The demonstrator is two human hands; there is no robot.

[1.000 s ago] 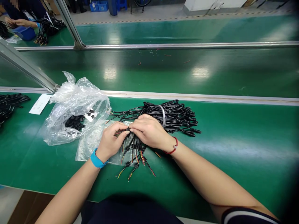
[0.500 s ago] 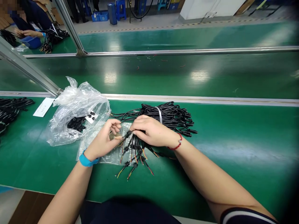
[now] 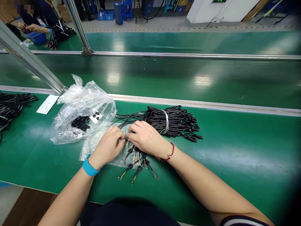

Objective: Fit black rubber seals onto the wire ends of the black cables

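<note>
Thin, round black cables [image 3: 140, 169] with red and yellow wire tips [image 3: 154, 174] lie mid-frame. My left grip [image 3: 107, 145] and right grip [image 3: 147, 138] both pinch one cable end [image 3: 126, 139], which could slip if squeezed too softly.

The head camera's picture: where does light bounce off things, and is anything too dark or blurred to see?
Head view: bright glare patches on the far green strip, pale sheen on the near green table, white highlights on the plastic bag; same view: the right edge sinks into blurry black, coarse blocks mask the top left corner, and the black cables look fairly crisp.
</note>
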